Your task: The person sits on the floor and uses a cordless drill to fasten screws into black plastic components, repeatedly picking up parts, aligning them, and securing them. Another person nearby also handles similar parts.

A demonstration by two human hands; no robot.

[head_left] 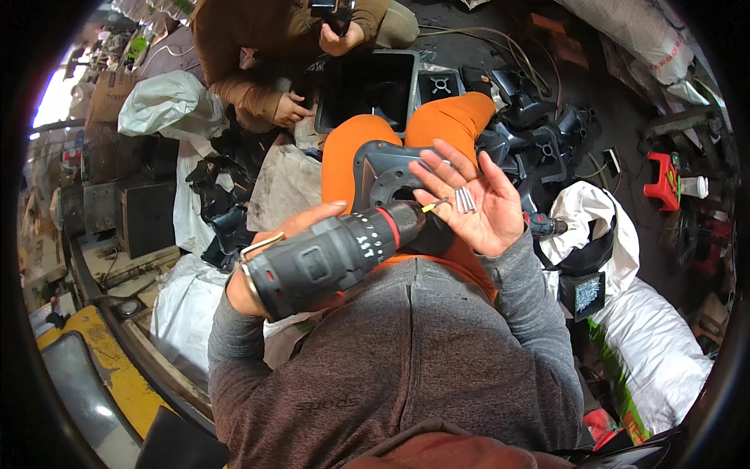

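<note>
My left hand (254, 289) is wrapped around a dark grey cordless drill (332, 244) with a red ring near its chuck. Its yellow-banded bit (431, 206) points right, toward the base of my right fingers. Palm up and fingers spread, my right hand (484, 205) carries several short silver screws (465, 200) lying loose on it. Below both hands, a dark grey moulded part (383, 168) with a round hole lies across my orange-clad thighs. The drill covers some of that part. Most of the left fingers are hidden behind the drill.
A co-worker (289, 59) sits opposite beside a black tray (367, 90). Dark moulded parts (539, 141) pile up at the right. Also there are a second drill (544, 225), a box of screws (586, 295), a red stool (662, 181) and white sacks (652, 344).
</note>
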